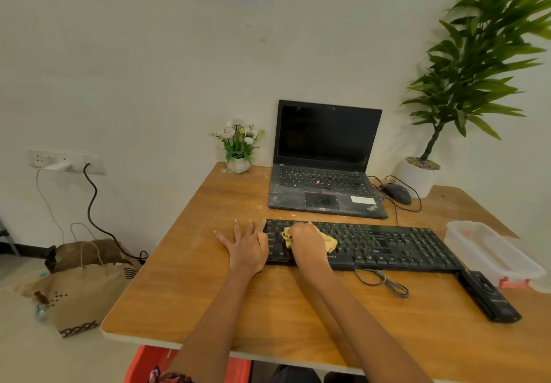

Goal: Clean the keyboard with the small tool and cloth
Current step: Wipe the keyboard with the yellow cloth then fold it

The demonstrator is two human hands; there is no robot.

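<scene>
Pressing your left hand (pixel 246 245) flat, fingers spread, against the left end of the keyboard (pixel 372 244) steadies it near the table's (pixel 208 287) middle, while your right hand (pixel 307 241) bunches the yellow cloth (pixel 329 242) onto the left-side keys, seemingly to wipe them. Behind stands a dusty laptop (pixel 325 171); the keyboard's cable (pixel 384 282), a black remote-like device (pixel 489 296) and a clear tub (pixel 492 248) crowd the right edge, and no small tool is identifiable.

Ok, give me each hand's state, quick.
Left hand: open, fingers spread flat on the table beside the keyboard.
Right hand: holding the yellow cloth on the keys.
</scene>
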